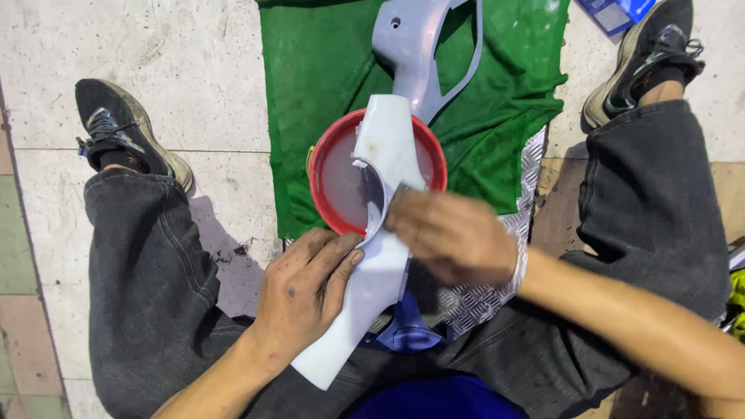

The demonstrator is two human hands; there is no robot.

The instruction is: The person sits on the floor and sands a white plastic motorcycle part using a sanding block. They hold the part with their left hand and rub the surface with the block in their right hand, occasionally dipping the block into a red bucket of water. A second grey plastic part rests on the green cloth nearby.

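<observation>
In the head view, the left hand [306, 283] is laid palm-down on the lower half of a white plastic panel [380, 233], fingers curled over its edge in a firm grip. The right hand [450, 233] is blurred (it appears pressed against the panel's middle); whether anything is clasped in it cannot be told. The panel is long, curved and smudged, and it is held over a red bowl [330, 182] on a green cloth [318, 70]. Its long axis runs from near the lap up and away toward a grey panel [411, 46].
</observation>
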